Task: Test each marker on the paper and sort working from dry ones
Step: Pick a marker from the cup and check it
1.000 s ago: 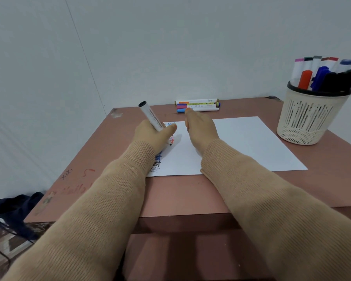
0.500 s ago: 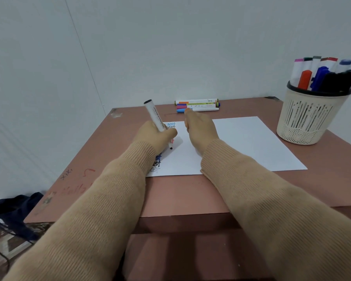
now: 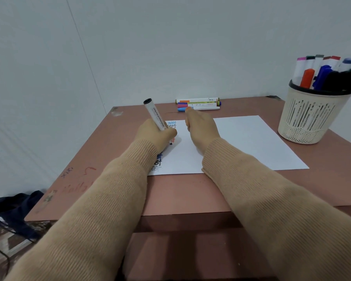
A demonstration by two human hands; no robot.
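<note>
On the pinkish-brown bench (image 3: 190,195) lies a white sheet of paper (image 3: 251,142), its near edge close to the person's side. The left hand (image 3: 154,134) grips a white marker (image 3: 155,116) with a black end, fingers curled round the barrel. The marker leans up and away to the left, and its dark tip touches the paper near the sheet's left edge. The word "test" is written several times down that edge in blue, black and a faint grey. The right hand (image 3: 201,128) rests flat on the paper just beside the left, fingers straight and together, pointing away from the person.

Beyond the sheet, a few capped markers (image 3: 199,104) lie side by side at the far edge of the bench. At the right stands a cream slotted basket (image 3: 308,118) with many markers (image 3: 324,74) upright in it. Both arms wear tan knitted sleeves (image 3: 272,199). A dark bag (image 3: 14,211) lies on the floor at the left.
</note>
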